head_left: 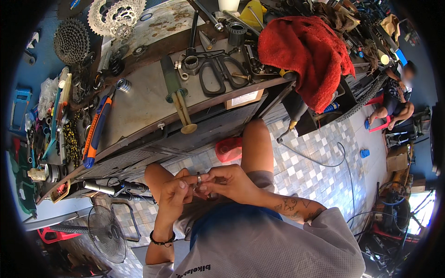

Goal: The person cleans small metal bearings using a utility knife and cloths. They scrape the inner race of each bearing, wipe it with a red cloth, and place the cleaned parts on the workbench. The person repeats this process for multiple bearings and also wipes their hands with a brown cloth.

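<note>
I sit in front of a cluttered workbench (139,104) with both hands raised over my lap. My left hand (174,194) and my right hand (227,181) meet at the fingertips, pinching a small metal ring-shaped part (199,178) between them. A dark beaded bracelet sits on my left wrist. My right forearm shows a tattoo. My knees rise just beyond the hands, above a checkered tile floor (315,162).
On the bench lie large black scissors (218,69), an orange-and-blue tool (96,132), bicycle cogsets (116,16), a red towel (310,55) and many small parts. A floor fan (106,234) stands at lower left. Another person sits at far right (398,99). A cable crosses the floor.
</note>
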The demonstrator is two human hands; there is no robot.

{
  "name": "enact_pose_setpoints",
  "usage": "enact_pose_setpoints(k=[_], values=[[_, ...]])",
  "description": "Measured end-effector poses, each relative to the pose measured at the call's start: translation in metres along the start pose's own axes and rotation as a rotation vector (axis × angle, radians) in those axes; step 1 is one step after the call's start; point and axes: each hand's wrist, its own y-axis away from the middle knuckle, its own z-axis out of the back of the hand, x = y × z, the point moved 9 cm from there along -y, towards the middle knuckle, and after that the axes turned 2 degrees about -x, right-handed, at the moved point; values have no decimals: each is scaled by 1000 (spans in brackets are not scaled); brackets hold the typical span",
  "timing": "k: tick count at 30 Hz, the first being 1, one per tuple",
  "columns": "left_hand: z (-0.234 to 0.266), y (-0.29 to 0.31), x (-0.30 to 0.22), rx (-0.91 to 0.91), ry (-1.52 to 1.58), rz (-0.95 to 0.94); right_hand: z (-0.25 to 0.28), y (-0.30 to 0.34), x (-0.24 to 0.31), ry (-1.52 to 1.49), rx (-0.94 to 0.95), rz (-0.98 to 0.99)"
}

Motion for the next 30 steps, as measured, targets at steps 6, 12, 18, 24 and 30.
enact_pose_setpoints(k=[6, 12, 18, 24, 30], values=[[14, -7, -33, -121, 59, -139, 33, 6, 3, 427, -107, 17], [33, -7, -153, -272, -409, -546, 58, 14, -5, 388, -248, 49], [66, -71, -256, -373, -937, -471, 58, 27, -20, 312, -270, 4], [55, -127, -280, -156, -1476, -634, 59, 32, -16, 290, -269, 11], [70, -139, -265, -201, -1418, -342, 80, 39, -14, 284, -320, 12]])
